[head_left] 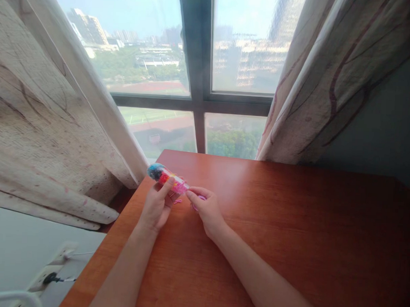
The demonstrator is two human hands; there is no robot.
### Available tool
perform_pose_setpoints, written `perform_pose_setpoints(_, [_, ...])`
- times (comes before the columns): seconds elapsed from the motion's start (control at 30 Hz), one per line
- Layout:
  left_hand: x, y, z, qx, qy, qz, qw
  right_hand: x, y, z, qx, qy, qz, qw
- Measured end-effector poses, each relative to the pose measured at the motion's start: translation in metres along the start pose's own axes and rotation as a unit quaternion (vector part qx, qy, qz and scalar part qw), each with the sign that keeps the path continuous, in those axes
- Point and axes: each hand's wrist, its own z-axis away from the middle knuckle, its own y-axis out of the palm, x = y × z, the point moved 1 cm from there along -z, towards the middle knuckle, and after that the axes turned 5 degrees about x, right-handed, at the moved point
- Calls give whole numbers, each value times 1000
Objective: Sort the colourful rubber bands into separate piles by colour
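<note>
My left hand (157,206) is closed around a long, round-ended multicoloured thing (165,175), its thumb along the near side. The far end is blue and dark, the middle red and orange, and the near end pink with some white; its exact kind does not show. Beneath it, a short pink strand (178,201) shows by the fingers. At the near end, my right hand (207,211) pinches with thumb and forefinger. A thin pink-purple thing (201,197) curves out of that hand, mostly hidden by the fingers. Both hands are above the brown wooden table (276,238).
A window (204,58) stands behind the table, with patterned curtains (61,93) on both sides. Low on the left, the wall carries sockets (45,275) with a black plug (51,278). A white curved rail (13,295) shows at the bottom left.
</note>
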Motion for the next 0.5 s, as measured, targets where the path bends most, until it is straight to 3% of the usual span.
perform_pose_setpoints(0.27, [1,-2,-2,-7,10,7,1000,0,6,5,114,34,-79,990])
perform_pose_setpoints(0.5, [3,-1,-2,-4,5,1,1000,-1,3,-2,86,6,-19,996])
